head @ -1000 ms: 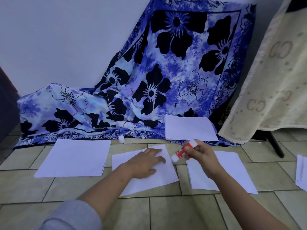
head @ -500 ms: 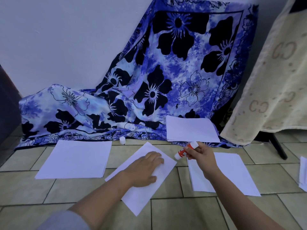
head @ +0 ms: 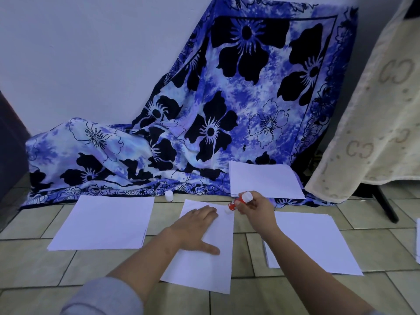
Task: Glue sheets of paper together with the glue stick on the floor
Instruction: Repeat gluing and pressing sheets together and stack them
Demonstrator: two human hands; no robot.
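A single white sheet [head: 204, 267] lies lengthwise on the tiled floor in front of me. My left hand [head: 196, 227] presses flat on its upper half with straight fingers. My right hand [head: 254, 206] grips a red and white glue stick [head: 238, 202], tilted so its tip touches the sheet's top right corner. The glue stick's white cap [head: 169, 195] stands on the floor by the cloth's edge.
Paper stacks lie at the left [head: 102, 223], at the right [head: 313, 242] and at the back on the cloth [head: 263, 180]. A blue flowered cloth [head: 227, 121] hangs down the wall. A cream towel [head: 375, 110] hangs over a dark stand at right.
My left hand has turned the sheet from slanted to lengthwise. My right hand has lowered the glue stick's tip onto the sheet's top right corner.
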